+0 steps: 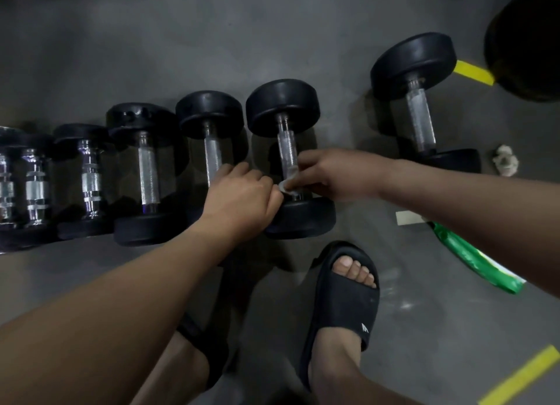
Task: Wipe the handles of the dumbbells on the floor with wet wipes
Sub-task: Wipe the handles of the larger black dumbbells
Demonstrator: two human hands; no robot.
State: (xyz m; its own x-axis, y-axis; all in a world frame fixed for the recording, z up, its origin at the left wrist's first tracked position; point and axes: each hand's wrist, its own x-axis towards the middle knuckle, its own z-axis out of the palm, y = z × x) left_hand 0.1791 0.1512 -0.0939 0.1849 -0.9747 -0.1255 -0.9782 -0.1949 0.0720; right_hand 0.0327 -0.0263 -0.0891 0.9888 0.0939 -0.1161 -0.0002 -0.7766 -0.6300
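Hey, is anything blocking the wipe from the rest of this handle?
Nothing visible. The right hand holds the wet wipe low on the handle; the stretch beyond is bare. The left hand sits beside it.

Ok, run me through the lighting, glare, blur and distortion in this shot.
Head view: dim, flat light overall; bright glare on the chrome dumbbells at far left and a sheen on the floor; wide-angle bend curves the whole row; the wet wipe at the right hand is soft, slightly blurred.
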